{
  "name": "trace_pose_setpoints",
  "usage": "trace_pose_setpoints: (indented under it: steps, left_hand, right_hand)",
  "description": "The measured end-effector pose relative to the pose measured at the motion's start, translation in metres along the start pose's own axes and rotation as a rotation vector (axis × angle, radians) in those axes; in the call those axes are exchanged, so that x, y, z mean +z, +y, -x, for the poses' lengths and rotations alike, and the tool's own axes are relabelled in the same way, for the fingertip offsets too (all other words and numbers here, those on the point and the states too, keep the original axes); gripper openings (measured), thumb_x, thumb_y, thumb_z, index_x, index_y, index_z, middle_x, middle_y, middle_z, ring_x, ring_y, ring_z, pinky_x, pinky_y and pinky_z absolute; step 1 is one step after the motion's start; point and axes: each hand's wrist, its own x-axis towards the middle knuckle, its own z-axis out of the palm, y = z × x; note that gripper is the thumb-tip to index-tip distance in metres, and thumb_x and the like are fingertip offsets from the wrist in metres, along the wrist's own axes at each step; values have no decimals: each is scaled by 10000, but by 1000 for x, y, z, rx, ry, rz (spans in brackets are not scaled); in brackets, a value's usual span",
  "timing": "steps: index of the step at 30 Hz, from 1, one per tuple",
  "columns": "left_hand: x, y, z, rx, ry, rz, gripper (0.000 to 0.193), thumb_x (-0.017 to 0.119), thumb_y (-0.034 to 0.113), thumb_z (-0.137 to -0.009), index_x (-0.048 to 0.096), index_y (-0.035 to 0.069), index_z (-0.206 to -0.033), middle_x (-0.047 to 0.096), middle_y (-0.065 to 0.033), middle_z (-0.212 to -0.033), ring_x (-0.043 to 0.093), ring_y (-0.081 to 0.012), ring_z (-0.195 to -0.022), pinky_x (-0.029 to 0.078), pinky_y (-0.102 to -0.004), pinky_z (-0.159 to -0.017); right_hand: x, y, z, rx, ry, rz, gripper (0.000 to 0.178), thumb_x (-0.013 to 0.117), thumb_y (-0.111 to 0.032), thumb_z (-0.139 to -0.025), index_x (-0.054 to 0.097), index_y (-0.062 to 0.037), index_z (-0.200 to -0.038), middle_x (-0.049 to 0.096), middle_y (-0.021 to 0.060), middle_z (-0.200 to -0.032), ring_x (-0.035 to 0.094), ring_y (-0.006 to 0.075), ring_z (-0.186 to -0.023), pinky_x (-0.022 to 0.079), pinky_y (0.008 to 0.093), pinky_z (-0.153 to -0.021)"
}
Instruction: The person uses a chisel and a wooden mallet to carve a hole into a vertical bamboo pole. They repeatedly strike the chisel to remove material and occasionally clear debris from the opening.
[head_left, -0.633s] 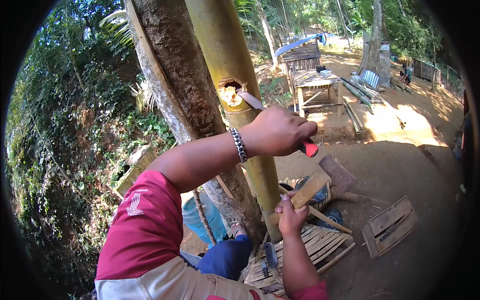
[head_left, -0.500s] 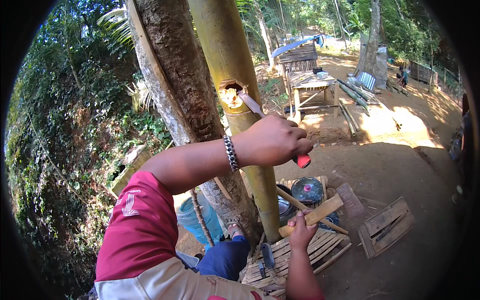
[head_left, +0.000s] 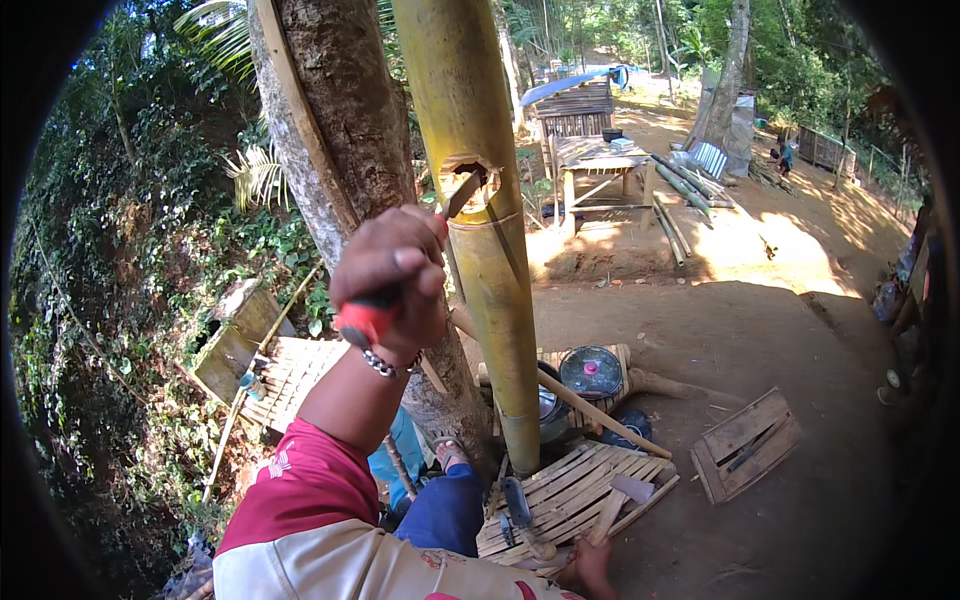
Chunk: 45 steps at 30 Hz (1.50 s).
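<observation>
My left hand [head_left: 395, 262], with a chain bracelet at the wrist, grips a chisel [head_left: 463, 194] by its red and black handle. The chisel's flat blade reaches into a ragged hole cut in the side of a thick upright bamboo pole [head_left: 495, 280]. Pale torn fibres line the hole's edge. Low down, my right hand [head_left: 590, 562] is closed round the wooden handle of what looks like a hatchet [head_left: 632, 488], its flat grey-brown head uppermost. The hatchet hangs over a bamboo slat platform [head_left: 560, 500], well below the hole.
A tree trunk [head_left: 350, 120] stands just left of the pole. Near its base are a lidded pot [head_left: 590, 372], a slanting pole [head_left: 600, 412] and a wooden frame [head_left: 745, 443]. A bamboo table [head_left: 600, 155] stands farther back. Leafy slope [head_left: 110, 300] lies left.
My left hand has swung from right of the bamboo pole to its left, so the chisel enters the hole from the other side. My right hand has dropped lower with the hatchet.
</observation>
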Motion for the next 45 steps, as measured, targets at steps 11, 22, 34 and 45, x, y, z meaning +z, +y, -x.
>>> trace_pose_setpoints:
  steps: [11, 22, 34, 45]
  left_hand:
    - [54, 42, 16, -66, -681, -123, 284, 739, 155, -809, 725, 151, -1093, 483, -11, -776, 543, -207, -673, 420, -360, -583]
    - [38, 38, -2, -170, -739, -34, 337, 787, 292, -726, 599, 137, -960, 521, -40, -794, 602, -282, -635, 456, -435, -523]
    - [28, 9, -3, 30, -715, -19, 220, 730, 272, -757, 584, 162, -880, 515, -33, -793, 605, -258, -656, 458, -405, -511]
    - [22, 6, 1, 53, -738, 0, 265, 828, 267, -796, 648, 103, -902, 554, -15, -782, 601, -216, -607, 439, -362, -486]
  right_hand:
    - [1, -52, 2, -45, -53, 13, 154, 640, -14, -911, 552, -45, -1034, 582, 45, -719, 546, 142, -507, 481, 317, -457]
    - [-5, -49, 38, 78, -99, 228, 148, 670, -24, -893, 608, -48, -1025, 614, 52, -727, 583, 144, -546, 488, 320, -497]
    - [30, -73, 66, 87, -154, 400, 176, 721, -101, -880, 623, -24, -1003, 638, 40, -749, 611, 142, -607, 495, 312, -551]
    - [23, -65, 42, 99, -175, 122, 142, 656, -46, -918, 565, -55, -1026, 598, 53, -766, 567, 138, -610, 464, 295, -505]
